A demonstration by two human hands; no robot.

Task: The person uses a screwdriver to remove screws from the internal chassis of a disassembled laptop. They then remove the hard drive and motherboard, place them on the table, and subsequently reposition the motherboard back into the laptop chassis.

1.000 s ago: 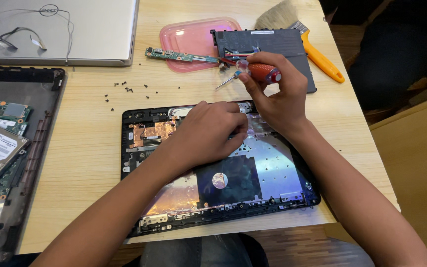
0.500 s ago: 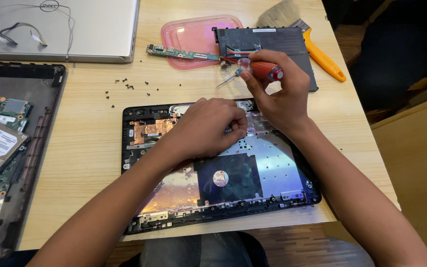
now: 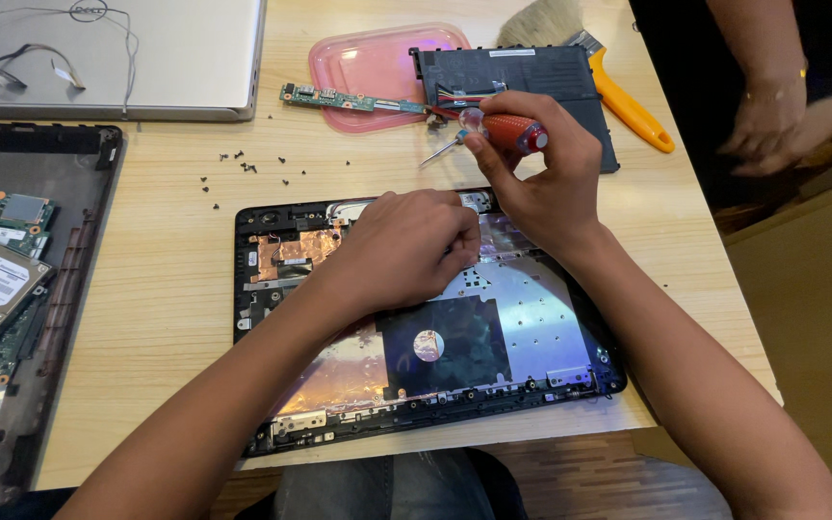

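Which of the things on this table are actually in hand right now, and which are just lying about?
In hand:
- opened laptop base, under the left hand
- red-handled screwdriver, held in the right hand

Lying about:
- pink lid
- narrow green circuit board
- black battery pack
- yellow-handled brush
- loose screws
- silver laptop lid
- second dismantled laptop
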